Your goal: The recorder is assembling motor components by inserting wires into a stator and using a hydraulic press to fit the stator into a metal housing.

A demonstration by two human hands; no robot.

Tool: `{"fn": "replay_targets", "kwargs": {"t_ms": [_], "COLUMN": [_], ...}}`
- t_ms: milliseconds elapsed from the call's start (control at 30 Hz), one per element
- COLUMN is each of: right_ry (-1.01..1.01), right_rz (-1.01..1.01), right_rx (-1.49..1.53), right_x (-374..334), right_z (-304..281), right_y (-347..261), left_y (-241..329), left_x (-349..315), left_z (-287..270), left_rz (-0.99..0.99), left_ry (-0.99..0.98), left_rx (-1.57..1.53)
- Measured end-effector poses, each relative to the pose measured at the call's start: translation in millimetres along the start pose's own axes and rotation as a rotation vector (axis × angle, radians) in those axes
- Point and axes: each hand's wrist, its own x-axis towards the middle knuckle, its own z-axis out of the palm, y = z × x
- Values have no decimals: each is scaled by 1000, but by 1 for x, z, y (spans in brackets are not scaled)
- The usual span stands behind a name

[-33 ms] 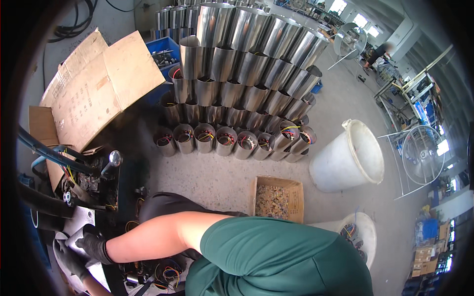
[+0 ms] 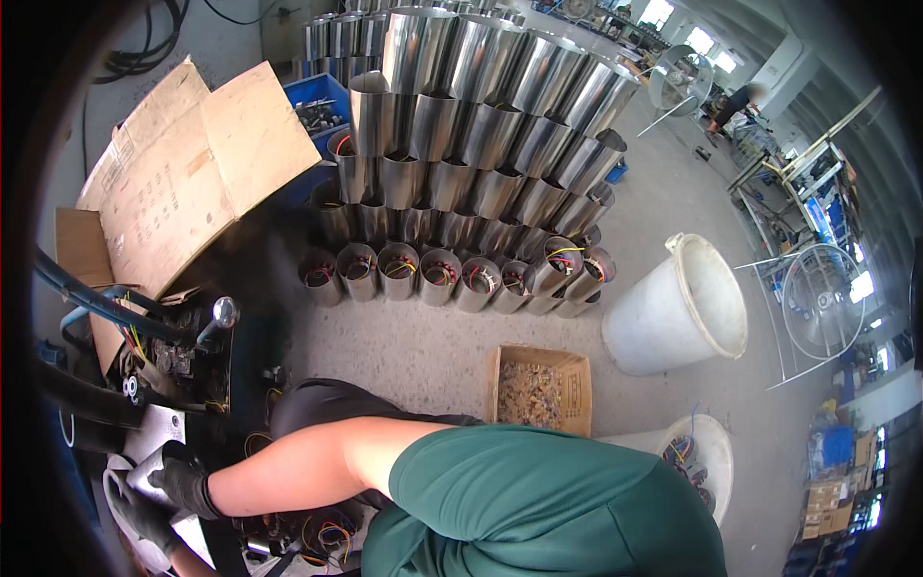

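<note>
At the lower left, both my hands are in dark gloves at a shiny metal cylinder (image 2: 144,473), which lies tilted by a metal plate of the machine (image 2: 160,429). My right hand (image 2: 183,479) is closed on the cylinder's near right side, the bare forearm reaching across from the right. My left hand (image 2: 142,512) curls against its lower left side, next to a round silver rim (image 2: 117,464). The gloves hide much of the cylinder. Below my right forearm lie motor parts with coloured wires (image 2: 327,539).
Stacked metal cylinders (image 2: 452,183) stand ahead, the front ones with wires inside. An open cardboard box (image 2: 202,173) is at the left, beside a ball-topped lever (image 2: 224,310). A small carton of scraps (image 2: 577,385) and a white bucket (image 2: 644,322) sit on the floor. Far off, a person (image 2: 735,106) bends over.
My right hand's fingers have shifted slightly lower on the cylinder, and my left hand has moved a little. All else looks the same.
</note>
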Motion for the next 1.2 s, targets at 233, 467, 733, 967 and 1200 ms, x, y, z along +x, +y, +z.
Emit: {"fn": "replay_targets", "kwargs": {"t_ms": [233,467,733,967,1200], "right_ry": [72,-263,-405,-503,-497], "right_rz": [-283,-234,-1599,-1199,-1339], "right_rx": [-404,-293,-1010,-957,-1015], "right_x": [0,-37,-69,-72,-43], "right_z": [-25,-22,-27,-28,39], "right_y": [14,25,6,-23,-49], "left_y": [92,103,85,150,95], "left_x": [-99,-138,-153,-101,-81], "left_z": [-38,-88,-73,-96,-48], "left_rz": [-726,-1509,-1052,-1256,-1137], "left_ry": [13,-127,-399,-62,-315], "left_rx": [-782,-1749,-2087,-2055,-4429]}}
